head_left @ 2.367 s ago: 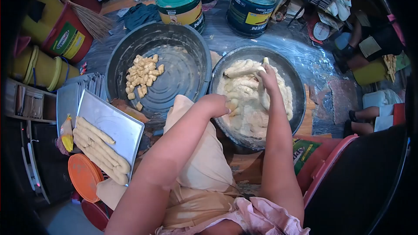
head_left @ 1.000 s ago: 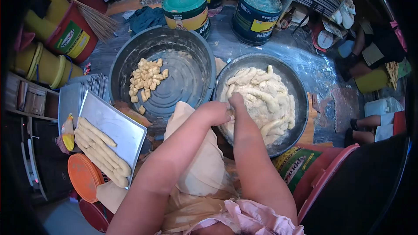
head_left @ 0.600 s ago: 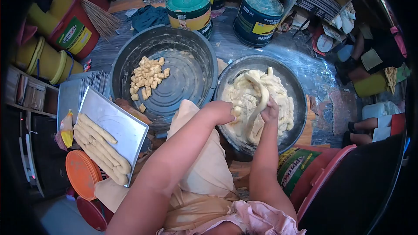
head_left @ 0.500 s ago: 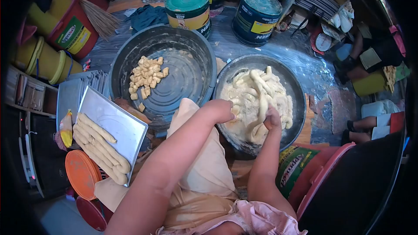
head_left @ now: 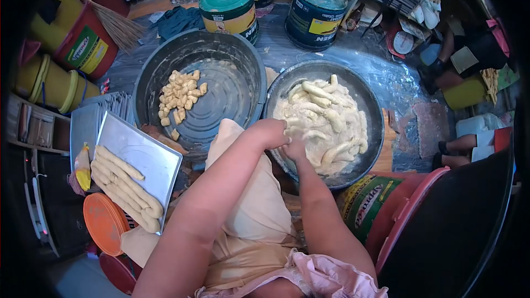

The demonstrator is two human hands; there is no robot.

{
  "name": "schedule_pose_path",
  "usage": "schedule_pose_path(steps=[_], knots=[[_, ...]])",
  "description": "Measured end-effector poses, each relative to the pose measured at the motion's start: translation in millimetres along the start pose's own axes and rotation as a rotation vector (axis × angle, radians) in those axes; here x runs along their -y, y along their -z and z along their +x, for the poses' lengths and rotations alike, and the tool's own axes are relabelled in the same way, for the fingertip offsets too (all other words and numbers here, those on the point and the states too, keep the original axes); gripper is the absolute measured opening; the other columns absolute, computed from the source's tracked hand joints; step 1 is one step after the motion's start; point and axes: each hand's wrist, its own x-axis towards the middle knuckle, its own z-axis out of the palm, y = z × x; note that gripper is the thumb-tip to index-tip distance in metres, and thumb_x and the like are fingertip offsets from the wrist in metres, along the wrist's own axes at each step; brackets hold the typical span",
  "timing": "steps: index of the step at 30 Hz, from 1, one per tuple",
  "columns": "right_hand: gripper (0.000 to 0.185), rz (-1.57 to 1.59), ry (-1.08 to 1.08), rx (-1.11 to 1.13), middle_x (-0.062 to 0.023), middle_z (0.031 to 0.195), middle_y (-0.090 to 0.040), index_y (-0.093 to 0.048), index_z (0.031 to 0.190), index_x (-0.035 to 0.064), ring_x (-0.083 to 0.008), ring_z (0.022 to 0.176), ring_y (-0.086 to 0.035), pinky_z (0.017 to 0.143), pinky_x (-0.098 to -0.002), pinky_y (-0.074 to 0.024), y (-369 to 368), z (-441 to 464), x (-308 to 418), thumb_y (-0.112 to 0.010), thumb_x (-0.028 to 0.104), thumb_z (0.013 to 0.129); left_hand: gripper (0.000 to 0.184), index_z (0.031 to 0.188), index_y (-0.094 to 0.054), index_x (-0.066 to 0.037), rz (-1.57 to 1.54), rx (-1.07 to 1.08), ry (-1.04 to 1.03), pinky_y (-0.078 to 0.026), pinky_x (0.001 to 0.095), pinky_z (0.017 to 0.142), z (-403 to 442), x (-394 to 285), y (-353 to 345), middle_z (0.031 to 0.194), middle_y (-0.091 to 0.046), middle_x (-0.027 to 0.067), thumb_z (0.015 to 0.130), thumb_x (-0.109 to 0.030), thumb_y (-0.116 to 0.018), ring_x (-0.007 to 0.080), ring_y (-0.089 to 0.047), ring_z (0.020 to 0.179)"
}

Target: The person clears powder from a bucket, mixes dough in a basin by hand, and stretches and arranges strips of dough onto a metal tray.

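Observation:
A round dark basin (head_left: 377, 149) holds several dough ropes (head_left: 320, 96) lying in pale flour or crumbs. At its near left side my left hand (head_left: 270, 133) is closed, fingertips pointing toward the basin. My right hand (head_left: 294, 148) is right beside it, nearly touching, its fingers curled together. Whatever is between the fingers of either hand is hidden. To the left, a metal tray (head_left: 138, 138) bears several dough ropes (head_left: 124, 185) laid side by side. A larger dark tub (head_left: 221, 85) contains a heap of small dough pieces (head_left: 179, 94).
Beyond the basins stand paint buckets, one green-lidded (head_left: 227, 5) and one dark blue (head_left: 314, 16). A tipped red bucket (head_left: 381, 204) is close to my right arm. Orange lids (head_left: 105, 223) lie at lower left. Other people's legs (head_left: 458, 157) show at right.
My right hand has moved left, up against my left hand. The dough rope it was lifting now lies among the others in the basin. The view has shifted slightly.

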Motion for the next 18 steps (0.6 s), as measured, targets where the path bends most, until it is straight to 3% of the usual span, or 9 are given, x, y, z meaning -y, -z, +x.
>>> schedule_pose_path(steps=[2, 5, 8, 11, 14, 15, 18], knots=[[0.072, 0.237, 0.369, 0.233, -0.0271, 0.146, -0.028, -0.039, 0.139, 0.0040, -0.0400, 0.138, -0.021, 0.114, -0.0528, -0.0083, -29.3, 8.8, -12.9, -0.062, 0.040, 0.081, 0.053, 0.121, -0.057, -0.003, 0.000, 0.002, 0.009, -0.046, 0.0409, 0.090, 0.0, 2.2, -1.5, 0.111, -0.062, 0.0226, 0.080, -0.036, -0.063, 0.0360, -0.059, 0.105], [0.071, 0.040, 0.096, -0.106, -0.0224, 0.149, -0.027, -0.037, 0.140, 0.0048, -0.0364, 0.141, -0.018, 0.115, -0.0507, -0.0075, -9.6, -9.1, -16.8, -0.063, 0.035, 0.081, 0.053, 0.121, -0.057, -0.002, -0.007, -0.014, 0.012, -0.045, 0.0406, 0.091, 0.4, 6.7, -2.1, 0.111, -0.063, 0.0225, 0.080, -0.037, -0.063, 0.0358, -0.059, 0.105], [0.074, -0.041, -0.448, -0.355, -0.0214, 0.147, -0.030, -0.035, 0.142, 0.0067, -0.0345, 0.137, -0.026, 0.113, -0.0505, -0.0161, 17.5, -23.8, -8.3, -0.063, 0.035, 0.080, 0.054, 0.121, -0.057, -0.002, -0.016, -0.017, 0.014, -0.045, 0.0404, 0.091, -0.9, 7.4, -0.5, 0.111, -0.063, 0.0223, 0.081, -0.037, -0.063, 0.0360, -0.059, 0.105], [0.073, -0.033, -0.448, -0.149, -0.0187, 0.153, -0.018, -0.021, 0.148, 0.0078, -0.0330, 0.142, -0.016, 0.114, -0.0522, -0.0098, 5.9, -23.9, -22.3, -0.055, 0.028, 0.086, 0.054, 0.121, -0.057, -0.002, -0.014, -0.012, 0.017, -0.045, 0.0404, 0.091, -1.2, 5.0, 0.6, 0.111, -0.063, 0.0222, 0.081, -0.038, -0.063, 0.0360, -0.059, 0.105], [0.073, -0.230, -0.163, -0.003, -0.0181, 0.153, -0.018, -0.019, 0.148, 0.0073, -0.0315, 0.143, -0.015, 0.114, -0.0542, -0.0092, -10.8, -26.8, -8.4, -0.051, 0.032, 0.087, 0.054, 0.121, -0.057, -0.002, 0.006, -0.009, 0.004, -0.045, 0.0403, 0.091, 2.0, 2.3, 0.9, 0.111, -0.063, 0.0223, 0.081, -0.038, -0.063, 0.0360, -0.060, 0.104], [0.068, -0.276, -0.001, -0.073, -0.0165, 0.153, -0.022, -0.025, 0.147, 0.0103, -0.0291, 0.141, -0.020, 0.112, -0.0571, -0.0114, -14.9, -28.1, -8.7, -0.050, 0.032, 0.087, 0.054, 0.122, -0.057, -0.002, 0.012, -0.007, -0.001, -0.046, 0.0402, 0.091, 1.9, 0.9, 1.5, 0.110, -0.063, 0.0223, 0.081, -0.038, -0.063, 0.0359, -0.060, 0.104], [0.057, -0.234, 0.123, 0.166, -0.0161, 0.142, -0.042, -0.037, 0.141, 0.0130, -0.0301, 0.131, -0.039, 0.108, -0.0529, -0.0259, 6.1, -40.4, -13.6, -0.050, 0.021, 0.086, 0.054, 0.122, -0.057, -0.002, 0.019, -0.005, -0.010, -0.046, 0.0403, 0.090, 1.3, -1.3, 0.2, 0.110, -0.063, 0.0224, 0.081, -0.038, -0.063, 0.0359, -0.060, 0.103]])
